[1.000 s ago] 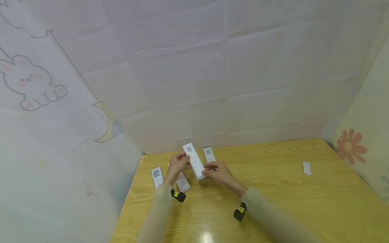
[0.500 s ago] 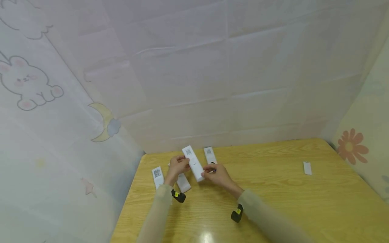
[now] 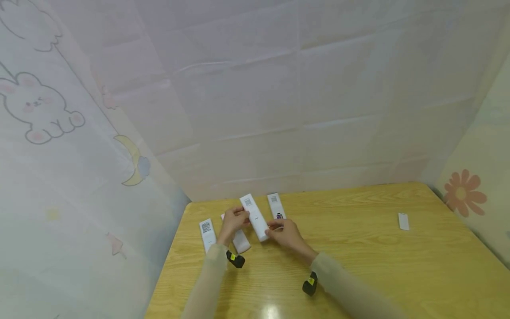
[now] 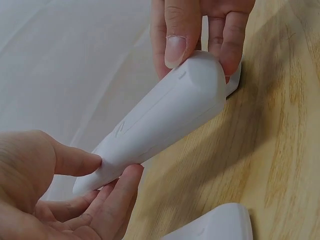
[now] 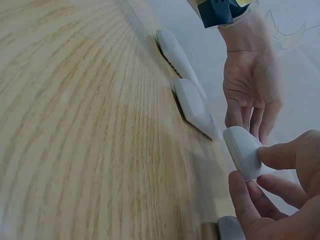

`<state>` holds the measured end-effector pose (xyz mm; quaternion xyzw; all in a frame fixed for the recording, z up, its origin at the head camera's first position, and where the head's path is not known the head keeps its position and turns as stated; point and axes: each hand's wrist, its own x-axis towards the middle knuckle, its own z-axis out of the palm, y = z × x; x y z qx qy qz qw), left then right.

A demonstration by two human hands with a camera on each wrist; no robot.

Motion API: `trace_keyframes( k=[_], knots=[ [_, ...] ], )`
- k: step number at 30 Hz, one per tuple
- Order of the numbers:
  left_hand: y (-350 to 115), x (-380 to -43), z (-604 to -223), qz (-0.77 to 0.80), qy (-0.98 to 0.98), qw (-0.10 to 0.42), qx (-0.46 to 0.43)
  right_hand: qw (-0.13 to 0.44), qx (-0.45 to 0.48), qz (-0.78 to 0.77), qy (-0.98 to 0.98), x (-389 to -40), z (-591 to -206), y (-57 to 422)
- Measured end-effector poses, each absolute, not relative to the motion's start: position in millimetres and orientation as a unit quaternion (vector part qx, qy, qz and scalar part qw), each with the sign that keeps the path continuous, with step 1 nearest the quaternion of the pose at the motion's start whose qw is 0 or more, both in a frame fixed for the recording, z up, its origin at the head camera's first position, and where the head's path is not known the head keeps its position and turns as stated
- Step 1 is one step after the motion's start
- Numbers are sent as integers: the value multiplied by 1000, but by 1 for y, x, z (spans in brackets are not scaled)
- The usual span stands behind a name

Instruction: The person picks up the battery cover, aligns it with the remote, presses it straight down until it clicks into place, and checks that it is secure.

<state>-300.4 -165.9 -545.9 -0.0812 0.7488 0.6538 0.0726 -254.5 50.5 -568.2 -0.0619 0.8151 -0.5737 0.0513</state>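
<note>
Both hands hold a white remote control (image 3: 255,218) above the table, its back with a printed label facing up in the head view. My left hand (image 3: 234,223) pinches it by the side near its far end, thumb on top in the left wrist view. At the near end, the thumb and fingers of my right hand (image 3: 287,235) grip it. Behind the right hand lies another white remote (image 3: 275,204), with dark and purple parts showing in its battery bay. Two more remotes, one at the far left (image 3: 207,232) and one beside it (image 3: 241,242), lie partly hidden by the left arm.
A small white battery cover (image 3: 403,221) lies apart on the right side of the wooden table (image 3: 358,261). A printed cloth (image 3: 255,110) hangs behind the table's back edge, with further cloth at both sides.
Both hands and the held remote have come slightly lower and nearer. The right hand has shifted down, uncovering more of the battery bay on the remote behind it.
</note>
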Motion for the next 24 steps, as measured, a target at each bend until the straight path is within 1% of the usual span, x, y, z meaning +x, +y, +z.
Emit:
trace_keyframes(
  k=[7, 18, 24],
  knots=[
    [-166, -299, -548, 654, 749, 69, -80, 43, -63, -578, 813, -252, -569, 49],
    [-167, -300, -557, 642, 758, 70, -91, 45, -66, -576, 814, -252, -578, 46],
    [-165, -301, -561, 641, 758, 69, -97, 35, -73, -570, 817, -253, -582, 46]
  ],
)
